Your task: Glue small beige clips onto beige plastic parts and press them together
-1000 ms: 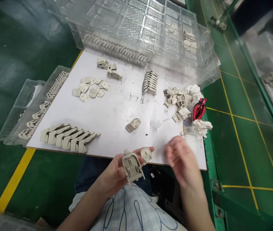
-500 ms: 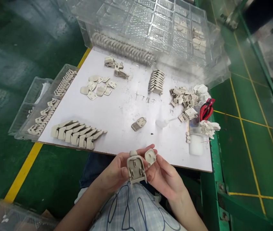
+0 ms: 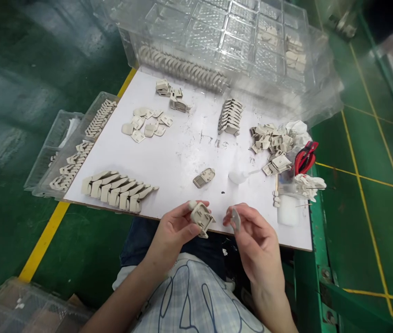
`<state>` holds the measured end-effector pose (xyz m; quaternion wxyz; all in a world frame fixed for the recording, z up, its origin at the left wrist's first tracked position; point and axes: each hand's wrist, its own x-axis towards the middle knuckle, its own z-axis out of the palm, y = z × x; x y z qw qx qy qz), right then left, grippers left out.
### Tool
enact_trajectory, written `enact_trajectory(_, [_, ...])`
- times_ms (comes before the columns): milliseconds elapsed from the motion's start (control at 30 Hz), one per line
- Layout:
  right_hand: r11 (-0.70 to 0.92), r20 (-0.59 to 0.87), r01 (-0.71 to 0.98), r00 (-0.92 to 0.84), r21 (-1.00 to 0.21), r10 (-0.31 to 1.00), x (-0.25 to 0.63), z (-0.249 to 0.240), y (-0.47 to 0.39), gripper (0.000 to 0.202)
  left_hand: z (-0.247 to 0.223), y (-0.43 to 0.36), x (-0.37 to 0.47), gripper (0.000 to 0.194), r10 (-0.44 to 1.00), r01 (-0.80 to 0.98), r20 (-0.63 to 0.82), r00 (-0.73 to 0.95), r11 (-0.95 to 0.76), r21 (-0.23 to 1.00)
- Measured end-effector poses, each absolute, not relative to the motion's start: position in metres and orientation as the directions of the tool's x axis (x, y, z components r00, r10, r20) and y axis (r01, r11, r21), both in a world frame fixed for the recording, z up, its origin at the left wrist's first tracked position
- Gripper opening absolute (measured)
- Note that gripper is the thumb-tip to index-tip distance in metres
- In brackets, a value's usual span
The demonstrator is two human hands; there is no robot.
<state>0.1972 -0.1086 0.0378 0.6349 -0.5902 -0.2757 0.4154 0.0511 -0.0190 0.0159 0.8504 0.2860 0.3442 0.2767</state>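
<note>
Over the table's front edge, my left hand is closed on a beige plastic seat-back shell, its hollow side with small inner tabs facing up and right. My right hand pinches a thin, rounded beige plate, turned almost edge-on. A gap separates the two parts. Just beyond my hands, a single beige part lies on the white board. Past it, a small translucent squeeze bottle with a thin nozzle rests near a tiny dark speck.
Stacked seat-shaped parts line the front left, with loose plates behind. Another stack stands at the back. A pile of beige parts, red-handled pliers and a white cylinder sit right. Clear trays tower behind.
My hands have moved apart; the right one has drawn the plate away to the right and turned it edge-on. The shell has tilted in my left hand. The view has shifted slightly.
</note>
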Motion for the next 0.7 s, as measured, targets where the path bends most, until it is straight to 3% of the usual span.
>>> enact_trajectory(100, [-0.043, -0.004, 0.069, 0.482, -0.997, 0.876, 0.191, 0.043, -0.106, 0.028, 0.018, -0.022, 0.055, 0.043, 0.742, -0.325, -0.378, 0.553, 0.61, 0.723])
enact_trajectory(200, [-0.07, 0.026, 0.199, 0.444, -0.977, 0.896, 0.185, 0.046, -0.102, 0.031, 0.016, -0.023, 0.056, 0.031, 0.782, -0.335, -0.296, 0.548, 0.53, 0.779])
enact_trajectory(700, [-0.077, 0.054, 0.302, 0.401, -0.95, 0.914, 0.189, 0.049, -0.102, 0.032, 0.015, -0.019, 0.051, 0.015, 0.778, -0.303, -0.233, 0.584, 0.475, 0.826])
